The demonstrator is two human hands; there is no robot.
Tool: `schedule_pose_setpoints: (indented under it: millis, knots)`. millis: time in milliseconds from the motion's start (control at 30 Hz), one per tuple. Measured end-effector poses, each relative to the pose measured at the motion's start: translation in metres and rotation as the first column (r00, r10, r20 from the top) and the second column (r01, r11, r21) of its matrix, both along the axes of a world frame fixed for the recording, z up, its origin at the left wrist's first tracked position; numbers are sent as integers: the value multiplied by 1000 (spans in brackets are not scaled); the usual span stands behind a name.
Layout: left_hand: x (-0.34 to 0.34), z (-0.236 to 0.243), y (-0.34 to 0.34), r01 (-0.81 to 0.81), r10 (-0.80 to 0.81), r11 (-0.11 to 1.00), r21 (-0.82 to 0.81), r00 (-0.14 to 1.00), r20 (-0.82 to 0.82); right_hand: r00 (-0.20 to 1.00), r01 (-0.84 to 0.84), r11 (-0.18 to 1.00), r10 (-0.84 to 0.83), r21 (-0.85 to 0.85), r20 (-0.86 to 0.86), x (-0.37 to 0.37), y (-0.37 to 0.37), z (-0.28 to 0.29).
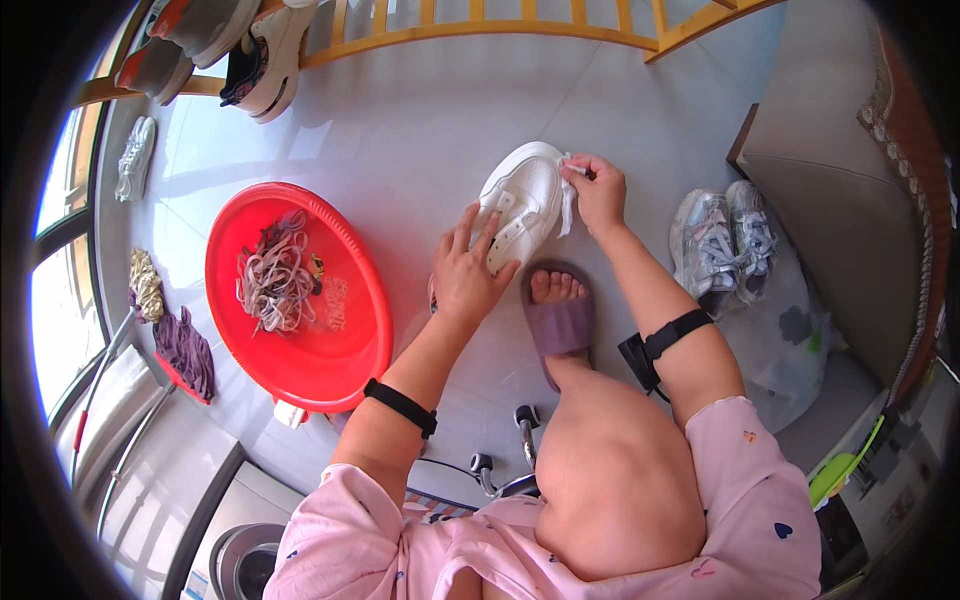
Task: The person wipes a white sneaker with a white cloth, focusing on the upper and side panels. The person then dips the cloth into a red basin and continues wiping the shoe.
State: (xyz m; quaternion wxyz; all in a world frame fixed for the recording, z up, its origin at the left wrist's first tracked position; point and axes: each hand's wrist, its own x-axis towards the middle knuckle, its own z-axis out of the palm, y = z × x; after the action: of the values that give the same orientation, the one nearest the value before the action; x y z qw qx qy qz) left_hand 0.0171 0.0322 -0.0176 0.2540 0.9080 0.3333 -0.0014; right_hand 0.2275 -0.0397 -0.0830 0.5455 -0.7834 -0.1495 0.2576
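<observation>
A white sneaker (527,190) is held out in front of me above the grey floor, its toe pointing away. My left hand (466,270) grips it at the near end, fingers laid over its opening and eyelet flaps. Off the right side of the shoe, my right hand (598,192) pinches a white shoelace (568,212) between thumb and fingers, and part of the lace dangles down beside the shoe. How the lace runs through the eyelets is too small to tell.
To the left stands a red basin (362,345) with a tangle of laces (277,278). Grey sneakers (722,240) sit on the right beside a grey sofa (830,130). A wooden rack (480,27) with shoes (270,62) spans the back. Mops (186,350) lean at the left.
</observation>
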Motion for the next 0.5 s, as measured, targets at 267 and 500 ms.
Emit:
schedule_pose_setpoints:
  millis: [267, 500]
  knots:
    - [2, -1, 0, 6, -7, 1000, 28, 1000, 29, 957, -91, 994, 71, 61, 280, -15, 10, 21]
    - [0, -3, 0, -13, 13, 1000, 2, 998, 62, 837, -211, 977, 171, 19, 520, -26, 7, 21]
